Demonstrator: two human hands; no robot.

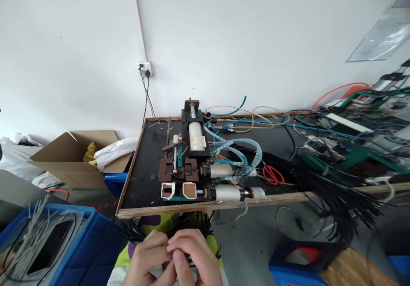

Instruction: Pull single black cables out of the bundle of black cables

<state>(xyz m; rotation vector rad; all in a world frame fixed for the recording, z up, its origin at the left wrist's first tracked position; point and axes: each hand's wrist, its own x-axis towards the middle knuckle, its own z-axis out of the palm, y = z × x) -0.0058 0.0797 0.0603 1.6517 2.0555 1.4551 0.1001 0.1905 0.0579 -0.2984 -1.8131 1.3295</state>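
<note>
My left hand [149,258] and my right hand [198,256] meet in front of the table's near edge, low in the head view. Fingers of both are curled and pressed together at the tips; whatever lies between them is too small or hidden to make out. Black cables [133,230] lie just behind and below the hands, across my lap. Beyond the edge stands a pneumatic clamping fixture [177,170] with brown metal jaws, white-rimmed blocks at its front and silver cylinders [227,193] on its right. Neither hand touches the fixture.
A wood-edged black table [141,183] carries blue air hoses [256,149], red wire [273,175] and a black cable bundle [333,196] hanging over the front. A blue bin [92,234] with pale cables and a phone [49,247] stands left, near a cardboard box [68,166].
</note>
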